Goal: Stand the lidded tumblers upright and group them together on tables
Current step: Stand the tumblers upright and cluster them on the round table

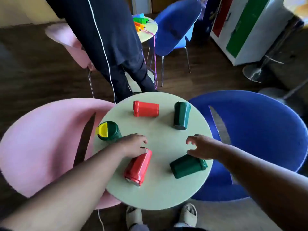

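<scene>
Several lidded tumblers lie on their sides on a round pale green table (163,194). A red tumbler (146,108) lies at the far side, a dark green one (181,115) at the far right. A green tumbler with a yellow lid flap (108,130) lies at the left edge. My left hand (133,145) rests over the lid end of the near red tumbler (138,167), fingers curled. My right hand (201,148) hovers with fingers apart just above the near green tumbler (187,165), whose lid end it partly hides.
A pink chair (43,144) stands at the table's left, a blue chair (256,134) at its right. A person in dark trousers (113,47) stands just beyond the table. Behind are another small table with coloured skipping-rope handles (140,24), a second blue chair (175,27) and a cabinet (241,27).
</scene>
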The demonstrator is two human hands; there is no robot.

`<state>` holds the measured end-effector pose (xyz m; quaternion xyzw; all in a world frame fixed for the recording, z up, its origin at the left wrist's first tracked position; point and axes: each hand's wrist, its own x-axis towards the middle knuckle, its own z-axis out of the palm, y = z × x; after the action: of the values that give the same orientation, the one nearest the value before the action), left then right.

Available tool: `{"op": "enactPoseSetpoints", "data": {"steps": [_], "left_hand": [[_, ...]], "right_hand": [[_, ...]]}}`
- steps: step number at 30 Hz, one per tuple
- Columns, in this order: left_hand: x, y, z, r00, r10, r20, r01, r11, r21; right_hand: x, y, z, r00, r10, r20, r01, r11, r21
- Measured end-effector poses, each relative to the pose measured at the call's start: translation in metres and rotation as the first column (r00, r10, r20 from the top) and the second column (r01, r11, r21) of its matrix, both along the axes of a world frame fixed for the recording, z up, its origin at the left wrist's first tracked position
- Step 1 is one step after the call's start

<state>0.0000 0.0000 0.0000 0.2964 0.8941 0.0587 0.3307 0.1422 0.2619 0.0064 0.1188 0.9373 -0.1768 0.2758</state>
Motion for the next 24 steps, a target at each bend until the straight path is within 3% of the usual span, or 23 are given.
{"op": "enactPoseSetpoints", "data": {"steps": [8, 16, 19, 24], "left_hand": [[0.031, 0.024, -0.044, 0.972, -0.132, -0.195, 0.148, 0.986, 0.071], [0.056, 0.079, -0.053, 0.967, -0.255, -0.005, 0.254, 0.961, 0.109], [0.062, 0.097, -0.055, 0.965, -0.25, 0.083, 0.239, 0.964, 0.116], [0.069, 0.118, -0.061, 0.951, -0.238, 0.199, 0.219, 0.969, 0.114]], "right_hand": [[0.029, 0.002, -0.048, 0.985, -0.168, 0.039, 0.17, 0.983, -0.072], [0.044, 0.01, -0.058, 0.988, -0.152, 0.028, 0.155, 0.978, -0.139], [0.048, 0.011, -0.063, 0.95, -0.309, 0.052, 0.313, 0.924, -0.22], [0.055, 0.007, -0.077, 0.771, -0.626, 0.114, 0.628, 0.718, -0.301]]}}
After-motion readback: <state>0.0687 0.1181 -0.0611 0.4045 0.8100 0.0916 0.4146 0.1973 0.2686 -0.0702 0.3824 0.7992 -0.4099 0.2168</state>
